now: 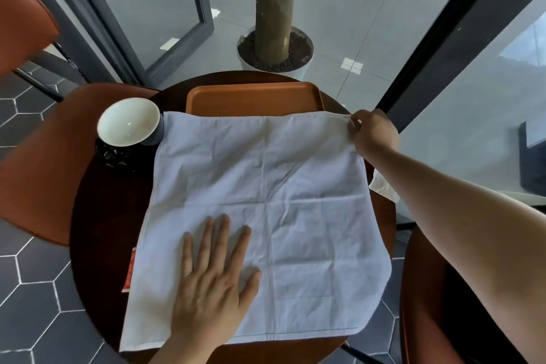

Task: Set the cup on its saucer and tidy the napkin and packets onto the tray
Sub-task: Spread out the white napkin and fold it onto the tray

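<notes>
A white cloth napkin point(266, 210) lies spread flat over most of the small round table point(97, 233). My left hand point(212, 284) presses flat on its near part, fingers apart. My right hand point(373, 133) pinches the napkin's far right corner. The orange tray point(254, 97) sits at the table's far side, its near edge under the napkin. A white cup point(128, 122) stands at the far left on a dark saucer point(113, 154). A red packet point(130, 270) peeks out from under the napkin's left edge. A white packet point(382, 185) shows beside my right forearm.
Orange chairs stand at the left point(38, 162) and at the lower right point(425, 304). A potted tree trunk in a white planter point(274, 47) stands beyond the table. Dark window frames rise on both sides.
</notes>
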Demonstrator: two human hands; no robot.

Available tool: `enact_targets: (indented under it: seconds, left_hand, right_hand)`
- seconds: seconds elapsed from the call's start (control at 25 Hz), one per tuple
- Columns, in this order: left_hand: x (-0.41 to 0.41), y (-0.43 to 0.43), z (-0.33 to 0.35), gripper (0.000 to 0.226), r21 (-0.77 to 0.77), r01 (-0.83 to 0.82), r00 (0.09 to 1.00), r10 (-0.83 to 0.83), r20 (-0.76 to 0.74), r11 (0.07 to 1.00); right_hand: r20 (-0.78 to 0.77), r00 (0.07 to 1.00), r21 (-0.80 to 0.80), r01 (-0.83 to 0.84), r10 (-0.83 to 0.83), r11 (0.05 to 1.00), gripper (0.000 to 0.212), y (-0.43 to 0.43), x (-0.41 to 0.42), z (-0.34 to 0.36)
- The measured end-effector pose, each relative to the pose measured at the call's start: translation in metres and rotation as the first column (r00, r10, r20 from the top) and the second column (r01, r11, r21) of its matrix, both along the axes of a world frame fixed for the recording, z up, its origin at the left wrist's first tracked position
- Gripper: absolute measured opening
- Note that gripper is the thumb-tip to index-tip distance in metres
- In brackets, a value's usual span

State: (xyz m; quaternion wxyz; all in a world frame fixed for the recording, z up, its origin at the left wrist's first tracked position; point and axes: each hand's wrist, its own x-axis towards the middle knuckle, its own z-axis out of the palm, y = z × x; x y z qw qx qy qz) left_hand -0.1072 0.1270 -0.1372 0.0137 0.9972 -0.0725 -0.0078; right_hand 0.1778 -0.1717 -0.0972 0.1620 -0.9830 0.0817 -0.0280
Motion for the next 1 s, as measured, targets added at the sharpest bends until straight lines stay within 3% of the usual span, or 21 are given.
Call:
enact_targets:
  seconds: [0.12, 0.2, 0.28, 0.4, 0.48, 0.64, 0.88, 1.0]
  left_hand:
    - [-0.001, 0.0, -0.002, 0.072, -0.004, 0.0, 1.0, 0.0, 0.017, 1.0]
    - [0.0, 0.001, -0.004, 0.072, -0.014, -0.002, 1.0, 0.002, 0.021, 1.0]
    - [0.0, 0.002, -0.004, 0.072, -0.013, 0.002, 1.0, -0.001, 0.015, 1.0]
    - [0.0, 0.001, -0.003, 0.072, 0.0, 0.01, 1.0, -0.01, 0.004, 1.0]
    - [0.0, 0.002, -0.003, 0.072, 0.009, 0.009, 1.0, -0.009, 0.008, 1.0]
    - [0.0, 0.003, -0.004, 0.072, 0.014, 0.02, 0.999, -0.02, 0.024, 1.0]
    - [0.0, 0.004, -0.006, 0.072, 0.007, 0.02, 0.999, -0.02, 0.04, 1.0]
    - [0.001, 0.004, -0.007, 0.072, -0.004, 0.028, 0.998, -0.028, 0.052, 1.0]
  right_hand:
    - [0.091, 0.996, 0.11, -0.03, 0.02, 0.993, 0.025, -0.011, -0.013, 0.011]
    - [0.164, 0.973, 0.252, 0.118, -0.163, 0.961, 0.027, -0.033, -0.039, 0.015]
    - [0.08, 0.958, 0.36, 0.23, -0.276, 0.904, 0.026, -0.051, -0.076, 0.012]
    - [-0.048, 0.999, 0.162, 0.031, -0.024, 0.986, 0.032, -0.052, -0.114, 0.001]
    - [0.012, 0.993, 0.016, -0.114, 0.114, 0.993, 0.023, -0.041, -0.122, -0.003]
    - [-0.002, 0.988, -0.133, -0.153, 0.154, 0.979, 0.032, -0.019, -0.114, 0.0]
    - [0.088, 0.99, -0.162, -0.091, 0.107, 0.982, 0.016, 0.005, -0.11, 0.019]
    - [0.107, 0.994, 0.012, -0.01, 0.009, 1.0, 0.016, -0.001, -0.11, 0.028]
